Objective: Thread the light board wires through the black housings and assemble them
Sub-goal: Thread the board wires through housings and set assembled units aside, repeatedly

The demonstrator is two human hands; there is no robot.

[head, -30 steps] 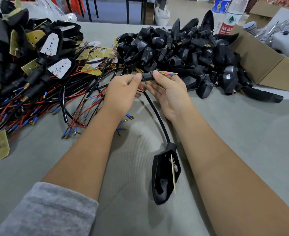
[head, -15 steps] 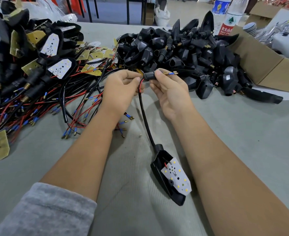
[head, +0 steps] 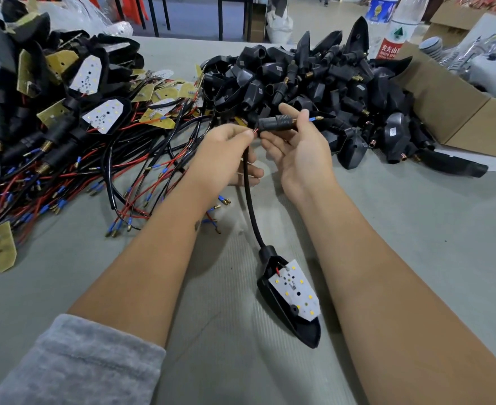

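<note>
A black teardrop housing (head: 281,314) lies on the grey table near me, with a white light board (head: 296,290) sitting in it, LEDs up. A black sleeved cable (head: 249,206) runs from the housing up to my hands. My left hand (head: 226,150) pinches the red and black wires where they leave the cable. My right hand (head: 296,147) holds a small black stem piece (head: 276,124) between thumb and fingers. Blue and gold wire tips (head: 315,118) stick out of the stem's right end.
A heap of loose black housings (head: 314,83) lies behind my hands. Wired light boards and finished units (head: 65,127) are piled at the left. A cardboard box (head: 451,103) and water bottles (head: 392,30) stand at the back right.
The housing on the table has turned so the light board faces up and slid a little to the right. The wire tips now stick further out of the stem piece.
</note>
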